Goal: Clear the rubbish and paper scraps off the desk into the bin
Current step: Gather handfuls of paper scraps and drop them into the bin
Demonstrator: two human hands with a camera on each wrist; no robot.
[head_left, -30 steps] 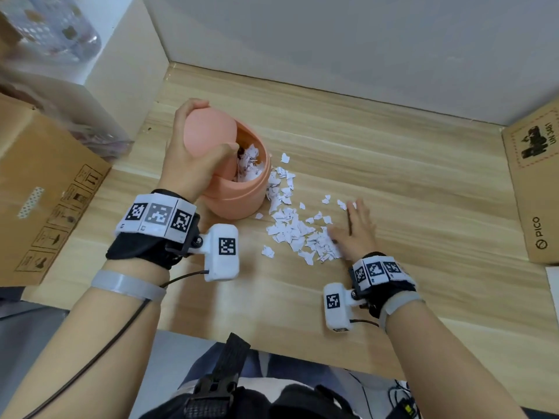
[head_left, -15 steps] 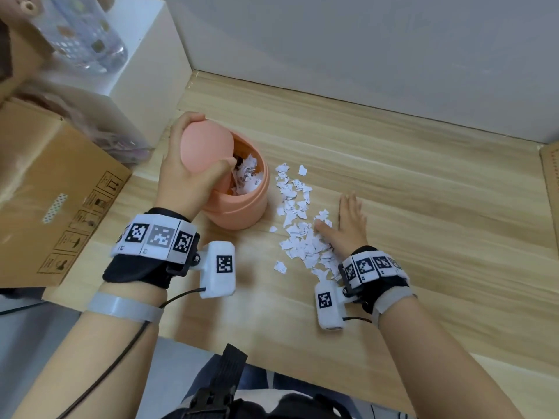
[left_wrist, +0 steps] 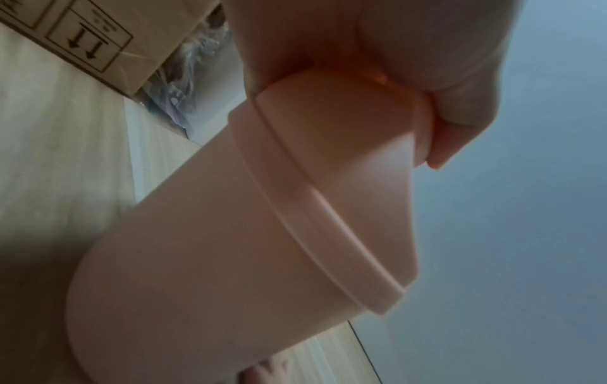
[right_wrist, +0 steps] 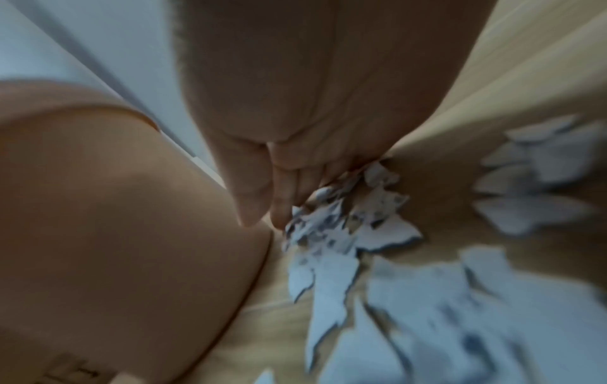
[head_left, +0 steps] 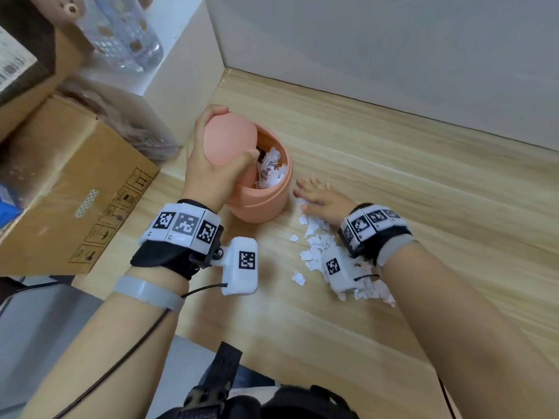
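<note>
Since the earlier frame, the right hand [head_left: 320,197] has swept leftward to just beside the bin [head_left: 263,204], fingers flat on the paper scraps [head_left: 316,246]. Left hand [head_left: 208,164] grips the smooth plastic swing lid [head_left: 230,140], holding it tilted open. Recommended: gather the thin, ragged scraps against the bin wall before lifting.
</note>
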